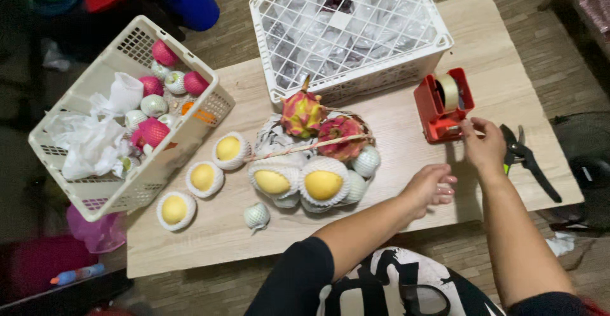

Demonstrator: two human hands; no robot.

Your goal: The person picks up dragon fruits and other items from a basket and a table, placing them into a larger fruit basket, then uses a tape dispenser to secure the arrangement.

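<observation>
Head view: right hand (483, 144) pinches tape at one red dispenser (445, 105), left hand (433, 186) loosely curled, three netted mangoes (203, 177) beside.

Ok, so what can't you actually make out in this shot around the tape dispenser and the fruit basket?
Head view, the only one:
- Right hand at the red tape dispenser: the fingertips cover the tape end, so a grip cannot be told.
- Left hand: fingers curled under; whatever they hold is hidden.
- Fruit basket: fruit covers nearly all of it.
- White crate: contents blurred behind mesh and plastic.
- Black cutters: jaws partly behind the right hand.
</observation>
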